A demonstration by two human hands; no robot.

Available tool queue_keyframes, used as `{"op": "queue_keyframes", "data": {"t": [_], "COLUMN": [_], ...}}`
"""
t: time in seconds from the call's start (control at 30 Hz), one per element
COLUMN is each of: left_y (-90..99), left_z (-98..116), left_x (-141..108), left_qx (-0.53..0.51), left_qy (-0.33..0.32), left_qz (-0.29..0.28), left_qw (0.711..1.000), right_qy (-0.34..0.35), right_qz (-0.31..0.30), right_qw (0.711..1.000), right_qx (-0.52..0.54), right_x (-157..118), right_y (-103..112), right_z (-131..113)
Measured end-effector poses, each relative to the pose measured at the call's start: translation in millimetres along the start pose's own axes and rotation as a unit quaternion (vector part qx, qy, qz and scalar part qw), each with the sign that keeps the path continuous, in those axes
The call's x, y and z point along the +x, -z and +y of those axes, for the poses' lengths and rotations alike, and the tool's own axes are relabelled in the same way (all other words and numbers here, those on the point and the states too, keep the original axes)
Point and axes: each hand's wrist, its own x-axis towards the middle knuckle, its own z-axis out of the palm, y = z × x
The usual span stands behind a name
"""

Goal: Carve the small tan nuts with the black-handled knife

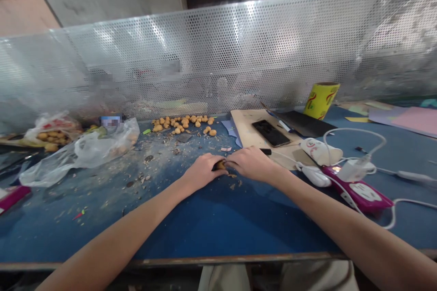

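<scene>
My left hand (205,169) and my right hand (251,162) meet above the blue table. Between their closed fingertips is a small round tan-brown fruit (221,164), which looks like a longan; fingers cover much of it. Bits of peel (232,176) lie just below the fingertips. Farther back, a loose heap of similar fruits (185,122) spreads along the base of the perforated metal screen. A black stick-like end (265,151) shows beside my right hand, its other part hidden.
Left stand clear plastic bags (99,148), one with more fruit (51,138). Crumbs and shell bits litter the left middle. Right are a phone (270,132) on a tan board (244,122), a yellow roll (321,101), a paper cup (319,151) and a magenta power strip (362,193) with white cables.
</scene>
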Motion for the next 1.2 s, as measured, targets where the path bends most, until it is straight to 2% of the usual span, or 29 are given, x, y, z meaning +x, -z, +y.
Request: {"op": "queue_keyframes", "data": {"t": [0.23,0.37,0.57,1.0,1.2], "left_y": [-0.1,0.0,2.2,1.7,5.5], "left_z": [-4.8,-6.2,-7.3,-4.9,-8.9], "left_x": [-0.6,-1.3,-2.7,-5.0,-6.7], "left_qx": [-0.054,-0.066,-0.070,-0.081,-0.085], "left_qy": [-0.013,-0.022,-0.012,-0.002,-0.016], "left_qz": [0.007,0.020,0.048,0.097,0.136], "left_qw": [0.998,0.997,0.996,0.992,0.987], "right_qy": [-0.029,-0.037,-0.004,0.014,0.001], "right_qz": [0.022,0.066,0.135,0.171,0.158], "right_qw": [0.999,0.996,0.988,0.982,0.969], "right_qx": [0.029,0.050,0.069,0.085,0.191], "right_x": [0.7,2.0,3.6,3.1,4.1], "right_y": [-6.3,-11.7,-14.9,-21.4,-20.1], "right_z": [2.7,5.4,6.5,15.8,14.6]}}
